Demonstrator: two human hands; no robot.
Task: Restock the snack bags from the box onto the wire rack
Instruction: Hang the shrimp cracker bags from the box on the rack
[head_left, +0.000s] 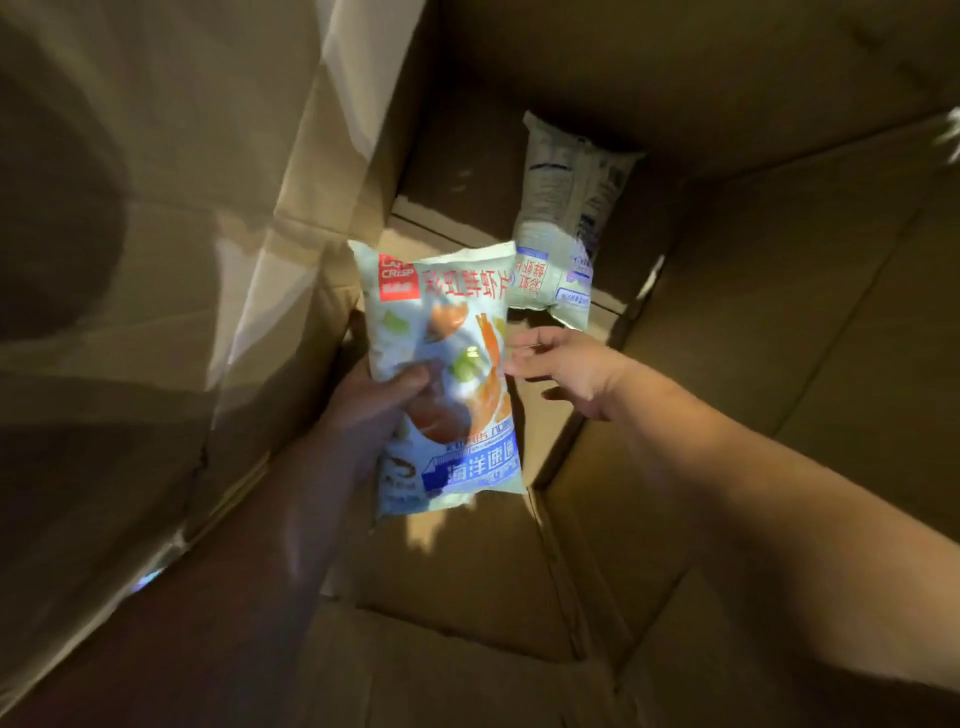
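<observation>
Fingers first: left hand (374, 410) grips snack bag (441, 364), thumb across its front, the rest behind it out of sight. Right hand (569, 371) holds nothing, fingers (524, 345) loosely spread, tips just beside the held bag's right edge, contact unclear.

Cardboard box (779, 312) fills the view, camera looking down into it, walls and flaps all round, dim light. Second bag (558, 218) lies back side up on the box floor at the far end, beyond the right hand, its near end partly hidden behind the held bag's top corner. Held bag is up off the floor, label facing the camera. Wire rack not in view.

Step in hand, my guess: right hand going for the second bag. To do it well, reach past the held bag without knocking it and take the second bag round its body, not by the sealed edge. Squeeze lightly, since the contents likely crush and the puffy film looks slippery. Lift both clear of the flaps before turning to the rack.
</observation>
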